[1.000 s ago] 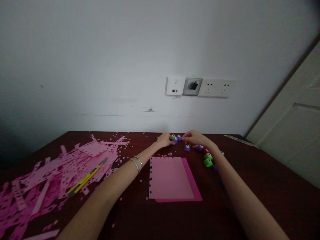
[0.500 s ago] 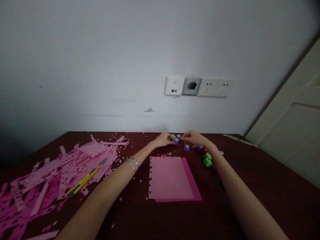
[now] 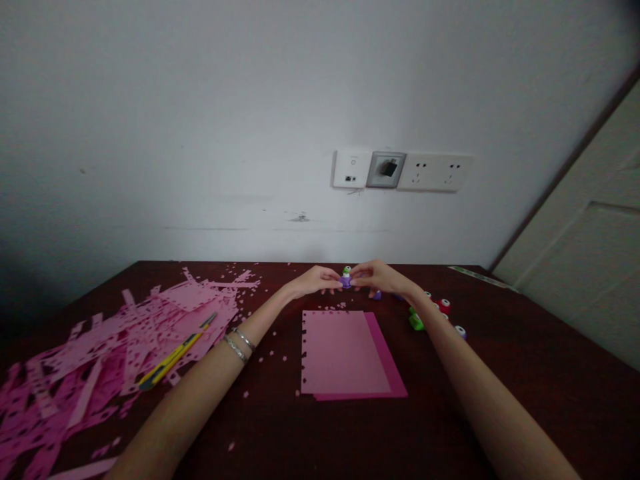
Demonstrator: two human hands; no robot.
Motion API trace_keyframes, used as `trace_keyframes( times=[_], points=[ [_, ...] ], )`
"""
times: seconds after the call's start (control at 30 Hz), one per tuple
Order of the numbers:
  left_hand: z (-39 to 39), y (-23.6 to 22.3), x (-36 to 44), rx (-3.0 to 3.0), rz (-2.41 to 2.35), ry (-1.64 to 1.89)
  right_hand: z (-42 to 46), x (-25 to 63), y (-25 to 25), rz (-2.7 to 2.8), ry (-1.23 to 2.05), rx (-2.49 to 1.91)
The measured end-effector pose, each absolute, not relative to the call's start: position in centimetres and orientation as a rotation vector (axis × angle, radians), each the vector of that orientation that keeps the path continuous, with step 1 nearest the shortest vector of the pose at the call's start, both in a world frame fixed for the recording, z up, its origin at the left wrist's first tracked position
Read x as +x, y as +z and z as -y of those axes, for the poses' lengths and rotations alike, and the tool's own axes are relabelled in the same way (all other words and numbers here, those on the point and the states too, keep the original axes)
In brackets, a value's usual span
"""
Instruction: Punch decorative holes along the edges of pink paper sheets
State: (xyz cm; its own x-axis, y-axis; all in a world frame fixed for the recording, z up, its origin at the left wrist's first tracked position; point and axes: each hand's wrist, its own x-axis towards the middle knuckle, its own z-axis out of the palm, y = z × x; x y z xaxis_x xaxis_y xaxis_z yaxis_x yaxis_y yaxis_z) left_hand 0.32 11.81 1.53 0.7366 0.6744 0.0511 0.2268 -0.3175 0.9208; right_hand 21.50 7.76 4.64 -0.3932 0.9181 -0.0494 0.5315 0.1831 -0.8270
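Note:
At the far side of the table, a small purple craft punch (image 3: 345, 283) sits between the fingertips of my two hands. My left hand (image 3: 316, 280) pinches it from the left, and my right hand (image 3: 379, 276) closes on its right side. Just behind it shows a green punch (image 3: 347, 270) with a white top. Another purple punch (image 3: 377, 295) lies under my right hand, partly covered. Nearer me is a light pink sheet (image 3: 345, 353) with small holes cut along its left and top edges, lying over a darker pink sheet (image 3: 395, 380).
Punched pink paper strips (image 3: 110, 353) heap up on the left, with a yellow utility knife (image 3: 173, 360) on top. Green punches (image 3: 415, 320) and a red punch (image 3: 443, 306) stand by my right forearm. A ruler-like strip (image 3: 483, 277) lies at the back right, before the wall.
My right hand has moved left to the purple punch beside my left hand. Both hands now meet at it. The view has shifted slightly.

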Motion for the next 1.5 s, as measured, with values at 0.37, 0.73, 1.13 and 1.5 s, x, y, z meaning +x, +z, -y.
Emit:
trace_keyframes(
  times=[0.37, 0.73, 1.13, 1.5],
  points=[
    [-11.4, 1.3, 0.6, 1.719, -0.655, 0.576, -8.7, 20.9, 2.9, 1.971, 1.058, -1.302],
    [-11.3, 0.8, 1.2, 1.995, -0.610, 0.566, -7.5, 21.2, 2.4, 1.978, 0.954, -1.356],
    [-10.8, 0.6, 0.9, 2.498, -0.739, 0.484, -7.2, 20.5, 0.8, 2.151, 0.965, -1.379],
    [-10.9, 0.1, 1.0, 2.534, -0.747, 0.390, -7.2, 20.2, 0.4, 2.261, 0.773, -1.444]
  ],
)
